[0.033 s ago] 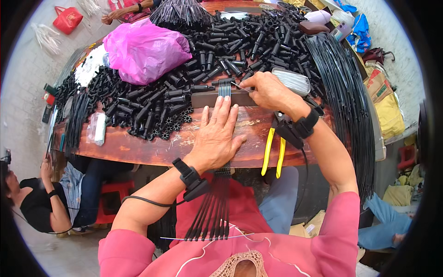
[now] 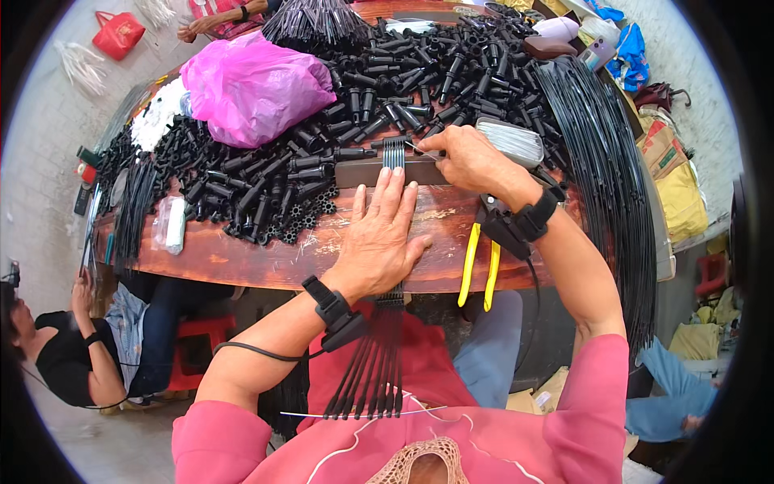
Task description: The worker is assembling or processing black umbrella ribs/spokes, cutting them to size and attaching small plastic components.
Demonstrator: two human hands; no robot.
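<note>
A row of thin black rods point(image 2: 379, 379) runs from my lap over the table edge to a dark bar point(image 2: 363, 171) on the wooden table point(image 2: 242, 262). My left hand point(image 2: 379, 238) lies flat on these rods, fingers spread, pressing them down. Only the far tips of the rods point(image 2: 393, 152) show beyond the bar. My right hand point(image 2: 472, 161) is at those tips and pinches a thin pale wire point(image 2: 419, 150) between thumb and fingers. Both wrists wear black bands with cables.
Yellow-handled pliers point(image 2: 480, 270) lie at the table edge under my right wrist. A heap of black plastic tubes point(image 2: 387, 73), a pink bag point(image 2: 254, 85), a grey wire bundle point(image 2: 512, 139) and long black rods point(image 2: 605, 169) surround them. One person sits lower left point(image 2: 64, 355); another's hands point(image 2: 218, 20) are at the top.
</note>
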